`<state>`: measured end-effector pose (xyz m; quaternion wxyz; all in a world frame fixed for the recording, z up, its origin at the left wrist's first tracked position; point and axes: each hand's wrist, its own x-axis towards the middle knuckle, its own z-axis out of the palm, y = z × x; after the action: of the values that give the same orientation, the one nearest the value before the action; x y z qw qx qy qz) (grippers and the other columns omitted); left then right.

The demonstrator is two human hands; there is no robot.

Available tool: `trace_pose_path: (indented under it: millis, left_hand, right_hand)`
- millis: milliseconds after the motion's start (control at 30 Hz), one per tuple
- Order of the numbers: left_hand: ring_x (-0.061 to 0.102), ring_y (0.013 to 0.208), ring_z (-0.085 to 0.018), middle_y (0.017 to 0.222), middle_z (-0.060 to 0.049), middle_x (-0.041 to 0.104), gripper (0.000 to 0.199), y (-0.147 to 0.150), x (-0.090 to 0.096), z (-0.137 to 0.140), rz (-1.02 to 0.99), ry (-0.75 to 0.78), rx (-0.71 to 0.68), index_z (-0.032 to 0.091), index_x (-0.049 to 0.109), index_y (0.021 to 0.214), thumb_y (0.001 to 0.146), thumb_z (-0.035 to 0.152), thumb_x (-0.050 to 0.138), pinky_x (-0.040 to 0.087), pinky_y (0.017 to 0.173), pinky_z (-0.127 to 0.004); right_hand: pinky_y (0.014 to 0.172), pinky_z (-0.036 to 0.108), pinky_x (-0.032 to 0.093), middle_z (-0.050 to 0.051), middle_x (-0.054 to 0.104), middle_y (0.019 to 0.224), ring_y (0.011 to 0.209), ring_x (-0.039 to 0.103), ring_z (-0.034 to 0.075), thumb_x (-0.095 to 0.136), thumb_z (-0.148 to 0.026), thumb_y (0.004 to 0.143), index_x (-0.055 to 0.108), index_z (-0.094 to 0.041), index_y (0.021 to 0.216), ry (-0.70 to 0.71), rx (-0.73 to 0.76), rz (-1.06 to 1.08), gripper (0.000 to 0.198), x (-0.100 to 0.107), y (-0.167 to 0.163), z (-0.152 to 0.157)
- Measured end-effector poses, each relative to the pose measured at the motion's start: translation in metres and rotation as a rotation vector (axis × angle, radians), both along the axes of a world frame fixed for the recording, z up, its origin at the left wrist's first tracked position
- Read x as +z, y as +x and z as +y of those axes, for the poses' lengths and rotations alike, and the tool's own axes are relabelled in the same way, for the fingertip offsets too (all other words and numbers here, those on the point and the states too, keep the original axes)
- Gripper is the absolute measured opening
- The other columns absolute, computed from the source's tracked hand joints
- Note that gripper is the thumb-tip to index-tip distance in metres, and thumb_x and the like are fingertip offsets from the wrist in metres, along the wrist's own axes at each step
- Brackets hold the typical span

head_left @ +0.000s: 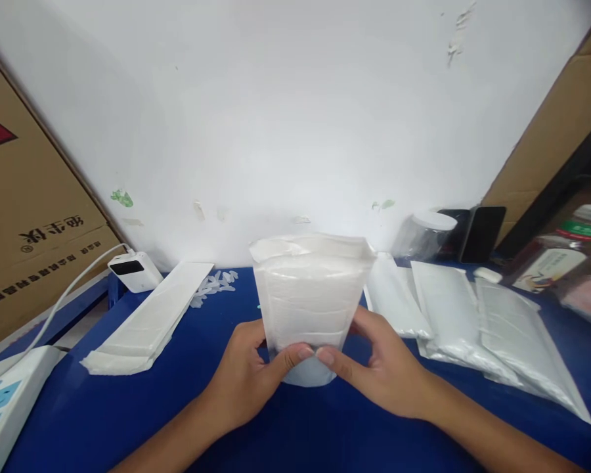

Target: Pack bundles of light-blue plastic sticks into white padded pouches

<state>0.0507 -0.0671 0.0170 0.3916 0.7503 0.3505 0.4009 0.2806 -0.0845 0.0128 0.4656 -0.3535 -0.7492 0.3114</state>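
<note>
A white, partly see-through stand-up pouch [310, 302] stands upright in front of me, its top mouth somewhat spread. Around its lower left side is my left hand [256, 371], thumb pressed on the front and fingers hidden behind. My right hand [374, 361] grips the lower right side in the same way, and the two thumb tips nearly meet. To the left lies a stack of flat white pouches [152, 322]. Beside that stack is a small heap of translucent white pieces [214, 286].
On the right lie several flat white packets [453, 315]. Behind them are a clear jar with a white lid [426, 233], a black phone [482, 233] and a labelled bottle [556, 256]. A white power bank [135, 270] and a power strip [14, 394] sit left, near cardboard [34, 197].
</note>
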Motion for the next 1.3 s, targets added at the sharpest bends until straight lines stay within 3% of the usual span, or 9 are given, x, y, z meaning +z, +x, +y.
trace_pose_path:
  millis: [133, 300, 500, 633, 833, 967, 1033, 1133, 1300]
  left_hand:
    - [0.077, 0.096, -0.025, 0.107, -0.003, 0.083, 0.025, 0.002, 0.0, -0.004, -0.036, -0.099, -0.134, 0.025, 0.082, 0.117, 0.095, 0.036, 0.078, 0.06, 0.084, -0.032]
    - [0.075, 0.091, -0.025, 0.103, -0.004, 0.082, 0.028, 0.003, 0.0, -0.007, 0.029, -0.174, -0.117, 0.024, 0.08, 0.118, 0.098, 0.042, 0.073, 0.056, 0.074, -0.031]
    - [0.072, 0.096, -0.026, 0.108, -0.008, 0.079, 0.036, 0.005, -0.001, -0.009, -0.028, -0.5, -0.383, 0.018, 0.078, 0.119, 0.094, 0.045, 0.078, 0.054, 0.08, -0.031]
    - [0.07, 0.093, -0.023, 0.106, -0.008, 0.077, 0.038, 0.013, -0.005, -0.014, -0.115, -0.583, -0.47, 0.016, 0.077, 0.12, 0.1, 0.048, 0.07, 0.051, 0.08, -0.029]
    - [0.072, 0.087, -0.02, 0.1, -0.005, 0.079, 0.047, 0.014, -0.004, -0.011, -0.29, -0.445, -0.18, 0.024, 0.059, 0.147, 0.105, 0.044, 0.065, 0.056, 0.083, -0.032]
    - [0.069, 0.071, -0.017, 0.113, -0.006, 0.079, 0.077, 0.008, -0.002, -0.009, -0.305, -0.354, -0.062, 0.038, 0.032, 0.165, 0.1, 0.039, 0.073, 0.053, 0.064, -0.027]
    - [0.067, 0.067, -0.015, 0.114, -0.007, 0.079, 0.072, 0.006, -0.002, -0.009, -0.247, -0.304, -0.021, 0.038, 0.041, 0.161, 0.098, 0.038, 0.075, 0.048, 0.056, -0.025]
    - [0.071, 0.077, -0.017, 0.108, -0.007, 0.08, 0.044, 0.006, -0.001, -0.007, -0.27, -0.312, -0.018, 0.028, 0.068, 0.138, 0.096, 0.038, 0.077, 0.054, 0.065, -0.026]
    - [0.076, 0.089, -0.018, 0.113, -0.006, 0.079, 0.04, 0.007, 0.002, -0.001, -0.447, -0.542, -0.174, 0.026, 0.07, 0.128, 0.091, 0.029, 0.084, 0.061, 0.074, -0.027]
  right_hand:
    - [0.086, 0.032, 0.06, 0.001, 0.079, 0.107, 0.098, 0.075, 0.021, 0.069, -0.028, 0.102, 0.073, -0.029, 0.119, 0.041, -0.004, 0.031, 0.018, 0.001, -0.001, -0.004]
    - [0.073, 0.034, 0.062, 0.003, 0.077, 0.089, 0.086, 0.076, 0.024, 0.066, -0.035, 0.103, 0.073, -0.023, 0.1, -0.026, -0.035, 0.025, 0.014, 0.004, 0.0, -0.005]
    - [0.083, 0.036, 0.065, 0.007, 0.077, 0.124, 0.105, 0.076, 0.026, 0.07, -0.041, 0.102, 0.066, -0.029, 0.136, -0.026, -0.191, 0.143, 0.037, 0.012, 0.012, 0.002]
    - [0.068, 0.033, 0.061, 0.005, 0.079, 0.112, 0.085, 0.074, 0.022, 0.067, -0.042, 0.104, 0.074, -0.031, 0.128, 0.014, -0.351, 0.056, 0.028, 0.019, 0.025, 0.007]
    - [0.075, 0.033, 0.054, 0.004, 0.075, 0.113, 0.1, 0.069, 0.022, 0.067, -0.03, 0.104, 0.083, -0.036, 0.114, -0.01, -0.039, 0.023, 0.019, 0.022, 0.026, 0.007]
    - [0.08, 0.038, 0.05, 0.005, 0.072, 0.107, 0.099, 0.065, 0.023, 0.061, -0.026, 0.106, 0.084, -0.034, 0.111, -0.097, 0.098, -0.04, 0.024, 0.024, 0.023, 0.005]
    - [0.078, 0.037, 0.047, 0.004, 0.07, 0.097, 0.092, 0.063, 0.022, 0.059, -0.023, 0.105, 0.083, -0.032, 0.103, -0.121, 0.096, -0.061, 0.026, 0.025, 0.025, 0.004]
    - [0.083, 0.038, 0.046, 0.003, 0.07, 0.104, 0.097, 0.063, 0.023, 0.06, -0.02, 0.1, 0.076, -0.029, 0.095, -0.207, 0.133, 0.026, 0.019, 0.023, 0.027, 0.004]
    - [0.103, 0.044, 0.048, 0.001, 0.061, 0.152, 0.134, 0.059, 0.028, 0.051, -0.017, 0.094, 0.063, -0.036, 0.134, -0.433, 0.249, 0.468, 0.046, 0.018, 0.023, 0.007]
